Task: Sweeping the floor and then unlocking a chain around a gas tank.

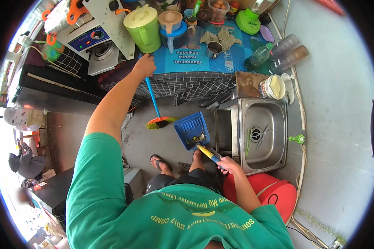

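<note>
My left hand (144,66) is closed around the upper part of a blue broom handle, in front of the counter edge. The broom (159,122) has an orange head with green and dark bristles, and it rests on the grey floor. To its right is a blue dustpan (191,126) with small debris inside near its handle end. My right hand (229,165) grips the yellow and blue handle of that dustpan, beside the sink. Broom head and dustpan lie close together, in front of my sandalled feet.
A steel sink (263,155) holding scissors stands at the right, above a red container (277,194). Along the far side runs a counter with a green pitcher (143,29), cups and bottles. A black cabinet (56,93) stands left. People are at the far left.
</note>
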The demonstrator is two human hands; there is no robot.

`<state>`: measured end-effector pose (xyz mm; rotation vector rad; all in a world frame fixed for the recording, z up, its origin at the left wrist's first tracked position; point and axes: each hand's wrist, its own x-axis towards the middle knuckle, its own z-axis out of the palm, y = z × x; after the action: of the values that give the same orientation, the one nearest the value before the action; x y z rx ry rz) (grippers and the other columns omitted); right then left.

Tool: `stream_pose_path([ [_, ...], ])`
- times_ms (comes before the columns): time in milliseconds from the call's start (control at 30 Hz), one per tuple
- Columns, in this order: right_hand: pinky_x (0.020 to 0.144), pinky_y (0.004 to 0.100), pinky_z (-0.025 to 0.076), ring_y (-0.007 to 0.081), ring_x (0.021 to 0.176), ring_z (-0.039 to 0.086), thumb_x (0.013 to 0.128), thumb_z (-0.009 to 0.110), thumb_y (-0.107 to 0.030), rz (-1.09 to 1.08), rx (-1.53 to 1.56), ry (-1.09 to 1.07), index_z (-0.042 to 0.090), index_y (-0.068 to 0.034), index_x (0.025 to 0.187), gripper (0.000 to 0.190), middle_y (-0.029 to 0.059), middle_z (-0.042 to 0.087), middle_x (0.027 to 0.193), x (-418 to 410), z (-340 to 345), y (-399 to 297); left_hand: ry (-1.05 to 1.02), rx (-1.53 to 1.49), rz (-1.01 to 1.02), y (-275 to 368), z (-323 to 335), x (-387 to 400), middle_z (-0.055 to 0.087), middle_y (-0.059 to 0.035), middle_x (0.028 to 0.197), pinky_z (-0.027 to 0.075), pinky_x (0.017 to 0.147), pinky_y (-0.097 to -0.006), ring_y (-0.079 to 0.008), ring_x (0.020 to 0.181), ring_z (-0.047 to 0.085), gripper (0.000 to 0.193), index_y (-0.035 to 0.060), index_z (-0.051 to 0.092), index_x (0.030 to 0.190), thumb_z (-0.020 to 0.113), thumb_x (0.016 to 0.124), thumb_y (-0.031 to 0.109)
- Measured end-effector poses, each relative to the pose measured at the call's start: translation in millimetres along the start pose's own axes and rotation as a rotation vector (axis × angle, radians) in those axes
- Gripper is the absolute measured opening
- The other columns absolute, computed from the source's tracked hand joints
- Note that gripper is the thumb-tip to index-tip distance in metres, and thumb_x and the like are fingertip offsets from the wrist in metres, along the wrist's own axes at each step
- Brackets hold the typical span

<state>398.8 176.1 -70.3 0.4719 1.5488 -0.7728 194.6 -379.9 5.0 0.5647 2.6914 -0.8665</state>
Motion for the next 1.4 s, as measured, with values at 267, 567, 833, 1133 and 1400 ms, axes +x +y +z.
stream_pose_path([
  [267, 0.043, 0.0298, 0.042, 0.0114, 0.053, 0.051, 0.095, 0.057, -0.022, -0.045, -0.478, -0.041, 0.059, -0.002, 0.092, 0.021, 0.0026, 0.058, 0.075, -83.6, -30.6, -74.8, 0.336, -0.03, -0.049, 33.2, -19.5, -50.0, 0.061, -0.0028, 0.124, 0.022, 0.118, -0.0497, -0.0237, 0.13, 0.045, 0.035, 0.0148, 0.068, 0.116, 0.066, 0.081, 0.021],
  [567, 0.046, 0.0351, 0.046, 0.0202, 0.049, 0.057, 0.089, 0.052, -0.017, -0.172, -1.237, -0.144, 0.061, 0.004, 0.076, 0.026, 0.0101, 0.06, 0.063, -155.4, 55.7, -226.4, -0.014, -1.05, -0.82, 235.9, 2.8, -338.6, 0.068, -0.0126, 0.115, 0.04, 0.102, -0.0493, -0.0317, 0.112, 0.058, 0.037, 0.0119, 0.07, 0.116, 0.071, 0.08, 0.021],
  [833, 0.049, 0.0377, 0.052, 0.0261, 0.052, 0.064, 0.086, 0.052, -0.014, -0.462, -2.11, -0.437, 0.064, 0.008, 0.074, 0.028, 0.0161, 0.065, 0.064, -176.8, 242.5, -281.9, -0.182, -1.553, -1.51, 453.5, -86.9, -484.8, 0.073, -0.0156, 0.099, 0.057, 0.083, -0.0418, -0.034, 0.092, 0.07, 0.033, 0.0089, 0.072, 0.113, 0.07, 0.081, 0.016],
  [1133, 0.056, 0.0421, 0.053, 0.0325, 0.06, 0.068, 0.077, 0.053, -0.011, -0.519, -2.676, -0.671, 0.07, 0.008, 0.078, 0.025, 0.0218, 0.068, 0.068, -193.0, 471.7, -197.5, -0.112, -1.731, -2.05, 592.1, -108.7, -492.5, 0.072, -0.0166, 0.101, 0.054, 0.088, -0.0443, -0.0352, 0.096, 0.068, 0.034, 0.0132, 0.071, 0.116, 0.066, 0.085, 0.025],
  [1400, 0.055, 0.0397, 0.057, 0.0274, 0.057, 0.068, 0.084, 0.053, -0.014, -0.326, -2.862, -1.065, 0.068, 0.01, 0.082, 0.028, 0.0177, 0.067, 0.067, -187.9, 590.4, -62.2, 0.565, -2.329, -2.657, 614.3, -130.2, -473.1, 0.068, -0.0117, 0.075, 0.05, 0.057, -0.0324, -0.019, 0.058, 0.063, 0.05, 0.0022, 0.072, 0.102, 0.064, 0.09, 0.05],
])
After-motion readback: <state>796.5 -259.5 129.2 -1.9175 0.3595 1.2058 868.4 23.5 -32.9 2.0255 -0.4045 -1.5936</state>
